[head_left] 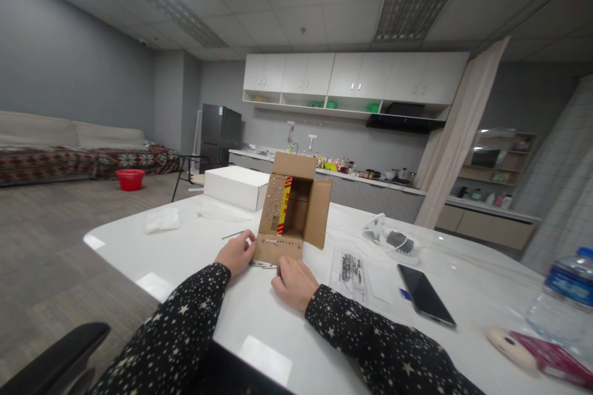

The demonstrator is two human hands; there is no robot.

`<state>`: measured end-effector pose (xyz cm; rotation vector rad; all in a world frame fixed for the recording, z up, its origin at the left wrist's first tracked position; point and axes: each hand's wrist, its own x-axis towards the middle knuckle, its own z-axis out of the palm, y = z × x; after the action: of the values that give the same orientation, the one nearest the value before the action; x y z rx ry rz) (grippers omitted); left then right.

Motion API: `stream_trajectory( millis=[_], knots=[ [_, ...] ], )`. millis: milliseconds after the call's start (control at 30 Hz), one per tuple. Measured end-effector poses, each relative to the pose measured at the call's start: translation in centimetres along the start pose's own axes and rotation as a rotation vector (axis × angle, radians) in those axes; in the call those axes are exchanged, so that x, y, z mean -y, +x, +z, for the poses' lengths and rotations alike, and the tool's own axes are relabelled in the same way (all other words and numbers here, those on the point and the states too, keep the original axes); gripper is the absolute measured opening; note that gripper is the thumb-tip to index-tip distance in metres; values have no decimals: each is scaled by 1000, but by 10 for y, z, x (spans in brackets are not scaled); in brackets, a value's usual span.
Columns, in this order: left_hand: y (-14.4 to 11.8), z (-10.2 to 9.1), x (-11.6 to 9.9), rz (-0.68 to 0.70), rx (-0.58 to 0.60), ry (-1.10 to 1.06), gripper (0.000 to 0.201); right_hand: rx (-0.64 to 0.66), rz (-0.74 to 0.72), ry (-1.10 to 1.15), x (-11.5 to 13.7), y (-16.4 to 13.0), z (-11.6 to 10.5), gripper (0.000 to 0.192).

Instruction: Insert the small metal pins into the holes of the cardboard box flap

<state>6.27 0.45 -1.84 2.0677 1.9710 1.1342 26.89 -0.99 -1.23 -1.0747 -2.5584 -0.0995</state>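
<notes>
An open cardboard box (270,207) stands tilted on the white table (194,247), its mouth facing me and its flaps spread. Red and yellow tape (285,203) runs down its left flap, and small round dots are stuck on the cardboard. My left hand (237,253) is closed at the lower left edge of the box, with the thumb and forefinger against the front flap. Against the same flap's lower right corner, my right hand (294,281) has its fingers curled; their tips are partly hidden. Thin white sticks (264,265) lie under the flap between both hands.
Behind the box stands a white box (236,185). Rightward lie a clear case of small dark metal pieces (351,268), a white corded device (396,241), a phone (425,293), and a water bottle (567,296). Crumpled plastic (161,220) lies at left.
</notes>
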Motion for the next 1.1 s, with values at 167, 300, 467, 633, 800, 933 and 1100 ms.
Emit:
stream_trajectory(
  millis=[167,300,467,633,800,933,1100],
  knots=[
    [0,-1,-2,-5,4,7,16,-22,32,39,-2,0,4,11],
    [0,-1,0,-8,2,-9,17,-70,14,80,-4,-1,9,18],
    [0,0,2,-23,-5,-14,17,-68,15,46,-4,0,11,11],
    [0,-1,1,-17,5,-7,16,-43,32,-14,-1,1,5,10],
    [-1,-2,-1,-23,6,-11,15,2,74,-71,1,1,2,17],
    [-1,-1,0,-17,7,-11,16,33,98,-76,2,2,1,19],
    [0,-1,1,-2,-2,-18,16,18,103,-65,1,1,1,18]
  ],
)
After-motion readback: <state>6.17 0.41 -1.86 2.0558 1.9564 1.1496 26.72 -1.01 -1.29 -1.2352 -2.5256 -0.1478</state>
